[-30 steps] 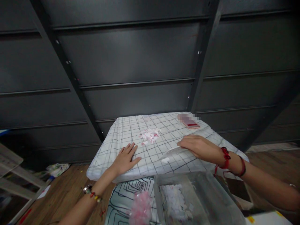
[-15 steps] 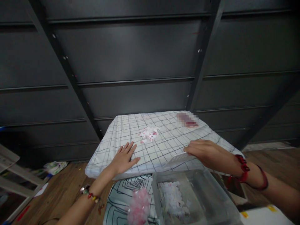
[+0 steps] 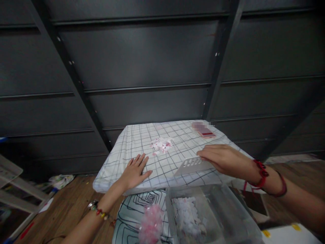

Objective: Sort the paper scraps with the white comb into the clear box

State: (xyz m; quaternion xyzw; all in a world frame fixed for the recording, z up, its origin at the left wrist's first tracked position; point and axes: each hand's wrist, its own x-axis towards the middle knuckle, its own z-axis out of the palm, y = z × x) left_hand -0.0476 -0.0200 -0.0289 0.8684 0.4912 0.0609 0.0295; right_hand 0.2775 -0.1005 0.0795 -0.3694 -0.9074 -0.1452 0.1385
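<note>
My left hand (image 3: 135, 173) lies flat with fingers spread on the white checked tablecloth (image 3: 139, 135), near its front edge. In my right hand (image 3: 215, 157) is a thin white plastic piece with a row of oval holes (image 3: 191, 165), pinched by its upper edge and held tilted over the front of the cloth. A small heap of white and pink paper scraps (image 3: 161, 145) sits on the cloth beyond both hands. Below my right hand stands a translucent plastic bin (image 3: 220, 210), with many white paper bits (image 3: 188, 215) in its left part.
A pink phone (image 3: 207, 133), partly blurred, lies at the cloth's far right. Left of the bin, a clear bag of pink things (image 3: 151, 222) rests on a patterned cloth (image 3: 132, 210). A dark panelled wall (image 3: 147, 57) rises behind; a pale chair frame (image 3: 22, 193) stands left.
My right hand has shifted slightly up and left, and the white plastic piece now shows sharper, its holes clear. My left hand stays in place, and the scrap heap looks the same.
</note>
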